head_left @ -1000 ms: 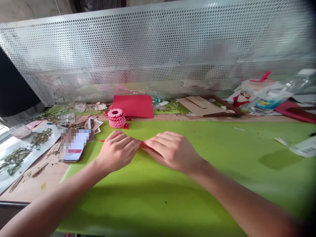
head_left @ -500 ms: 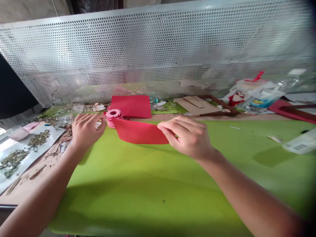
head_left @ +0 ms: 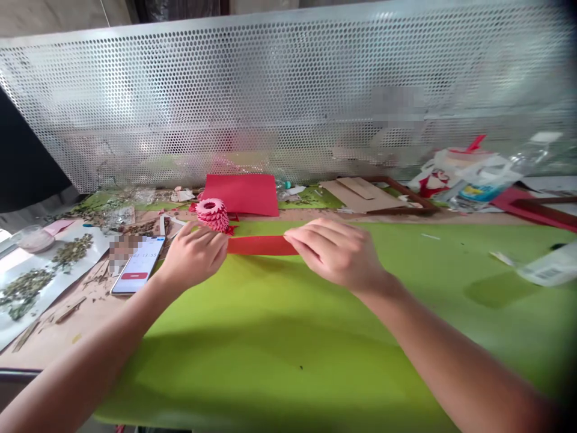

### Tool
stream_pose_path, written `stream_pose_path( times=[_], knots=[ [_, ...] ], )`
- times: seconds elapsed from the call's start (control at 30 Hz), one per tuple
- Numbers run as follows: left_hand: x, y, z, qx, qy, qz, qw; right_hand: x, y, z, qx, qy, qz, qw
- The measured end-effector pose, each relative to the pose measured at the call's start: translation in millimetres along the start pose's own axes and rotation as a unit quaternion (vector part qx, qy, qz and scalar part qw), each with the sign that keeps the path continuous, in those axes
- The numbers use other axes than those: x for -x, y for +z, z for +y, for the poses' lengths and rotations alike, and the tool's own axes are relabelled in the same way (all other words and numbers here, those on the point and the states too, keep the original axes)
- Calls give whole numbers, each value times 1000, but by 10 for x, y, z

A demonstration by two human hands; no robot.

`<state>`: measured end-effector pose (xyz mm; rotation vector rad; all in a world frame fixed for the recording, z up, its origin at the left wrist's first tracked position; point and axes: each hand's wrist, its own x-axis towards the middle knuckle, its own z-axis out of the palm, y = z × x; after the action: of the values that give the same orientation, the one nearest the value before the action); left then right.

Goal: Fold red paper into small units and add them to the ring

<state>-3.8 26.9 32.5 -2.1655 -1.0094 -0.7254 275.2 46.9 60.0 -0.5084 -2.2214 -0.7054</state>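
A piece of red paper [head_left: 256, 245] is stretched between my two hands, just above the green table covering [head_left: 270, 325]. My left hand [head_left: 195, 252] pinches its left end, fingers closed. At the right end my right hand [head_left: 333, 249] grips the paper between thumb and curled fingers. Just behind my left hand stands a pink and red stack of toothed paper rings [head_left: 213, 213]. A larger red sheet [head_left: 246, 195] lies farther back.
A phone [head_left: 139, 264] rests left of my left hand, by dried plant bits [head_left: 27, 288] on white paper. Cardboard pieces [head_left: 356, 195] and a brown frame [head_left: 417, 198] lie behind. A plastic bag [head_left: 455, 174] and clear bottles [head_left: 536, 153] stand right. A perforated metal panel [head_left: 270, 90] spans the back.
My left hand has moved right and taken the paper's left end. The paper now shows as a narrower strip. The phone has come into view.
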Motion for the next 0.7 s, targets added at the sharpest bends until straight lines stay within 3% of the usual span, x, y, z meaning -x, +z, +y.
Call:
stream_pose_path(
  times=[0.13, 0.23, 0.33, 0.5, 0.6, 0.7],
  knots=[
    [74, -19, -428, -42, -53, 22, 997, 4, -46, 130, 29, 3, 25, 999],
    [79, -71, -547, -62, -114, 53, 990, 8, -34, 157, 36, 7, 41, 998],
    [13, -100, -314, -27, -101, 55, 993, 7, 11, 88, 17, -16, 12, 1000],
    [-79, -1, 319, 55, 19, 6, 998, -22, 50, -162, -32, -53, -43, 997],
    [-56, 81, 457, 46, 36, 18, 998, -48, 29, -275, -16, -27, -77, 997],
    [-29, 111, 445, 37, 41, 29, 998, -59, 12, -307, -4, -11, -104, 994]
  ],
)
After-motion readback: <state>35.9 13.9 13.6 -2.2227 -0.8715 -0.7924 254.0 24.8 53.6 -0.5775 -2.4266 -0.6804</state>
